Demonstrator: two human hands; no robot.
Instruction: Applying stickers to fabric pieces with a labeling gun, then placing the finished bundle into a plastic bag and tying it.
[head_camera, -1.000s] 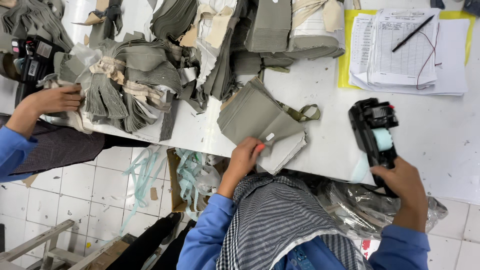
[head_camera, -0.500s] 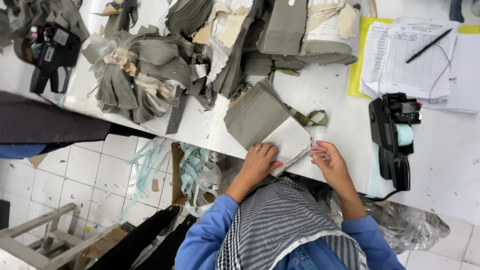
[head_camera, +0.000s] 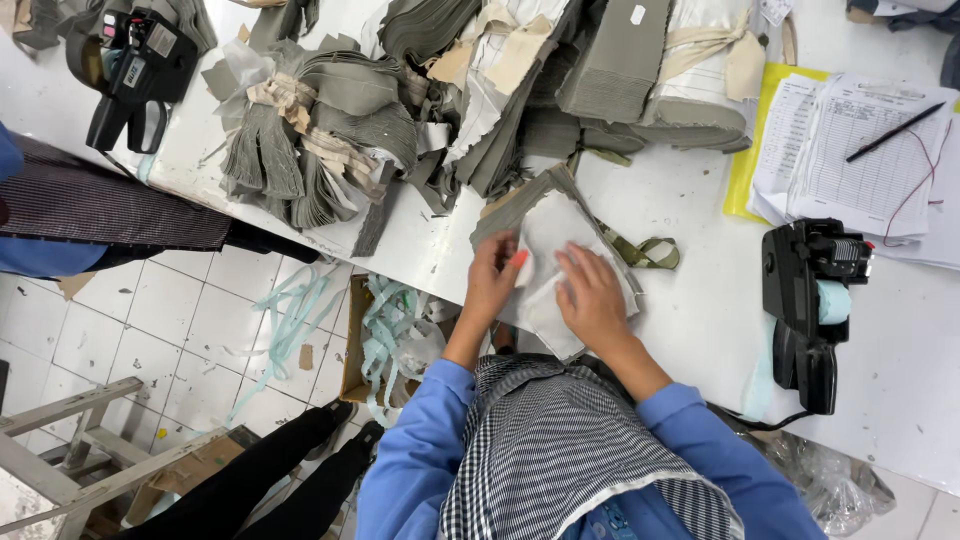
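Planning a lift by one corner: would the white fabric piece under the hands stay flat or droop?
The white fabric piece would probably droop: it looks thin and creased under the left hand and right hand. Likely light. Its edge overhangs the table, so a push might slide it off.

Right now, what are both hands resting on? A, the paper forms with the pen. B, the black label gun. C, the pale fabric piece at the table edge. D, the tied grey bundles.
C: the left hand and right hand lie flat on the pale fabric piece; the label gun sits untouched to the right.
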